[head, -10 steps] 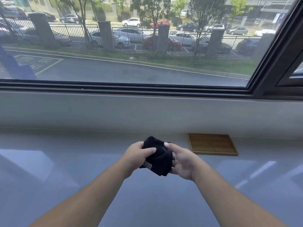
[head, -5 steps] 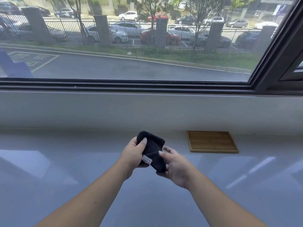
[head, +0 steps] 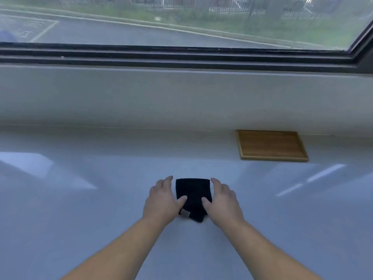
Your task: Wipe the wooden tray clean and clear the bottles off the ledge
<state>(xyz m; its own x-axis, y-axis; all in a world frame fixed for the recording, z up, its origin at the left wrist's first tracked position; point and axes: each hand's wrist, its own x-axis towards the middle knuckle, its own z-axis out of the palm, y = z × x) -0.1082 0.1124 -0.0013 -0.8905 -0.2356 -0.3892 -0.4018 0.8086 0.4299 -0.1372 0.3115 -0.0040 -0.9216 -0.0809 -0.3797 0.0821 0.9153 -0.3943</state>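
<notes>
Tray [head: 271,145] lies flat, long axis running left-right along wall [head: 181,98].

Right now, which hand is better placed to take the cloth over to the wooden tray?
Right. The right hand touches the black cloth on the side facing the wooden tray, up and right; the left hand would have to cross over.

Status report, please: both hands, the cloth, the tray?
Left hand and right hand open, flanking folded black cloth flat on the white counter, thumbs on it. Wooden tray empty, far right by the wall. No bottles in view.
</notes>
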